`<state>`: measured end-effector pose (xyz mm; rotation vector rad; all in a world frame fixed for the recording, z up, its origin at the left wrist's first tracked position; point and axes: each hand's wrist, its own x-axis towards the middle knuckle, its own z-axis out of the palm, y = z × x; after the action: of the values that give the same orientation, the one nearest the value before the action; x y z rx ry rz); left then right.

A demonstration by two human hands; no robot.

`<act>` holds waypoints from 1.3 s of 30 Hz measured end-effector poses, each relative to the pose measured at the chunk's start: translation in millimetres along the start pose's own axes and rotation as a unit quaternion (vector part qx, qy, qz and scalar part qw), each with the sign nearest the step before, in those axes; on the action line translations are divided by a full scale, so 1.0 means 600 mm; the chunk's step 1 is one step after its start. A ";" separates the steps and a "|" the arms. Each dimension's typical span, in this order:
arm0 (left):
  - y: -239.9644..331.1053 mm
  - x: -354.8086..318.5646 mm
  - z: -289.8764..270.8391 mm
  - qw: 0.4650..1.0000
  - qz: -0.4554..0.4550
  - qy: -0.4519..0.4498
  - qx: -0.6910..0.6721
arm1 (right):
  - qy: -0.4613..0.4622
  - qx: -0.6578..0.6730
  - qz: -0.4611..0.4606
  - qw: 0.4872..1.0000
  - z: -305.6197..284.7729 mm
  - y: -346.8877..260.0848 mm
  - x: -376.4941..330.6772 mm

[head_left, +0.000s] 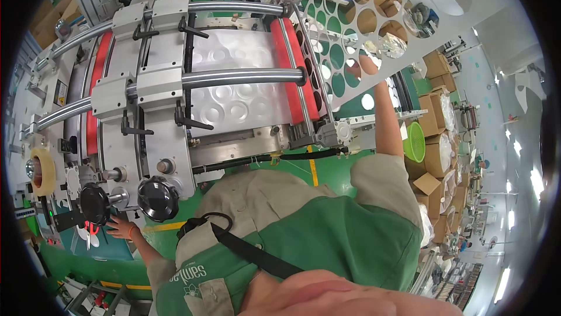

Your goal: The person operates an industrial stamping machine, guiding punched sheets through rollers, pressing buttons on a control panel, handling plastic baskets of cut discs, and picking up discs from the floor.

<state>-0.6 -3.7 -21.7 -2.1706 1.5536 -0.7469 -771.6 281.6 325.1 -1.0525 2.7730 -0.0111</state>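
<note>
My left hand (pixel 121 228) is at the lower left, its fingers stretched out and apart. Beside it are red-handled scissors (pixel 92 228) on a dark green surface, with a black knob (pixel 94 204) just above. My right arm reaches up to the right end of the machine. There my right hand (pixel 367 66) is partly covered by a pale sheet full of round holes (pixel 365 85). Bits of its fingers show through the holes, but their grip is hidden. White round pieces (pixel 367 101) lie on a green surface below the sheet.
A roller machine with steel bars (pixel 245 76), red rollers (pixel 295 70) and a second black knob (pixel 158 198) fills the upper left. An embossed silvery web (pixel 231 53) runs through it. A tape roll (pixel 43 171) stands left. Cardboard boxes (pixel 435 135) and a green basket (pixel 414 142) are right.
</note>
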 end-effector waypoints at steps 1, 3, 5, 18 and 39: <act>0.001 0.001 -0.011 0.997 0.015 -0.047 0.064 | 0.003 -0.001 0.000 1.000 -0.018 -0.016 -0.016; 0.003 0.000 0.017 0.999 0.011 -0.014 0.040 | 0.258 0.213 -0.118 0.935 -0.038 -0.035 -0.034; 0.009 -0.005 0.034 0.992 -0.013 0.088 -0.090 | 0.267 0.386 -0.284 0.836 -0.093 -0.108 -0.071; 0.010 -0.005 0.010 0.997 -0.022 -0.021 -0.066 | 0.413 0.291 -0.209 0.837 -0.156 -0.121 -0.098; 0.011 -0.012 0.038 0.980 -0.056 0.075 -0.177 | 0.429 0.209 -0.144 0.867 -0.016 -0.062 -0.061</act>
<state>6.4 0.9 -45.3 -2.5257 1.7663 -0.7283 -721.8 277.6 343.0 -1.5848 2.9883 -1.3653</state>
